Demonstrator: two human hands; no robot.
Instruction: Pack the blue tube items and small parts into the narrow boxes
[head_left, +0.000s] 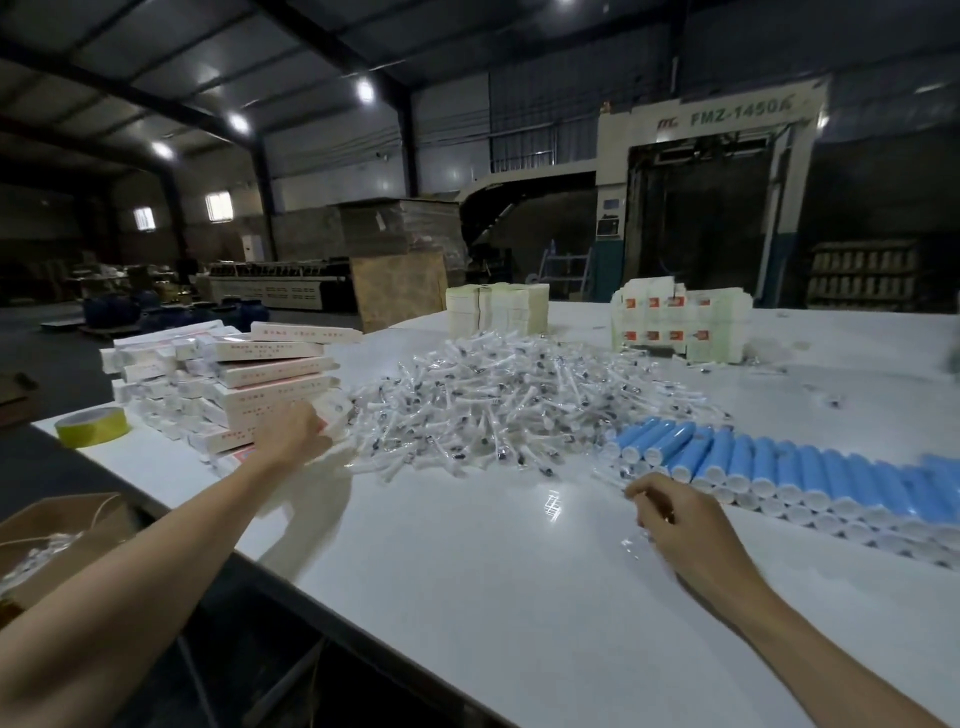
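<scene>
Evidently mid-run: some stock is boxed, yet most lies loose on the tabletop (519, 597).
The heap of small parts (498, 410) in the middle and the rows of blue tubes (779, 467) along the right edge are both large, so I judge that much packing is left. The stack of narrow boxes (249, 379) by the left edge looks like finished work, though I cannot tell whether they are filled. The left hand (296, 436) grips a single box (335, 413) at the stack's right side. The right hand (680, 519), fingers curled, pinches a clear sachet (635, 545) just beside the nearest tubes.
</scene>
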